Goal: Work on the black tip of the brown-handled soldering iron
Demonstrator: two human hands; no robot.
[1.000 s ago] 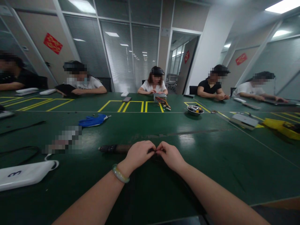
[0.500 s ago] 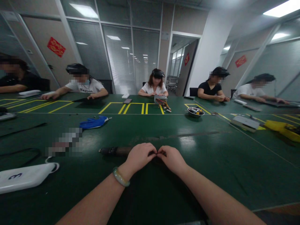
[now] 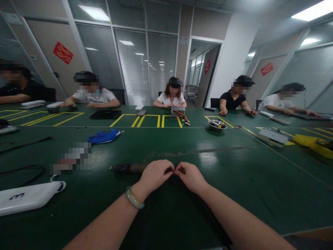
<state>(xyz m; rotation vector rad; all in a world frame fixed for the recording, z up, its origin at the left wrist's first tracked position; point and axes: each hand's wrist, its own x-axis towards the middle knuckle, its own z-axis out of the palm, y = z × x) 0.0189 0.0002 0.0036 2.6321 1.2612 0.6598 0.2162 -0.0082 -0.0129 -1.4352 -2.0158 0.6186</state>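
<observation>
My left hand and my right hand meet above the green table, fingertips pinched together and touching. Whatever lies between the fingers is too small and too hidden to name. A bangle circles my left wrist. Just beyond my left hand, partly covered by it, lies a dark electric screwdriver with its tip pointing left. Under my right forearm a dark strip or cord runs toward the table's near edge.
At left lie a white power bank marked 3, black cables and a blue glove. Farther off are a metal bowl of small parts, a grey box with coloured wires and a yellow bag. Several people sit across the table.
My hands stay almost still, pinched together. Across the table at left, a person has let go of a black tray, which now lies flat. The person in black at right has moved their hands apart.
</observation>
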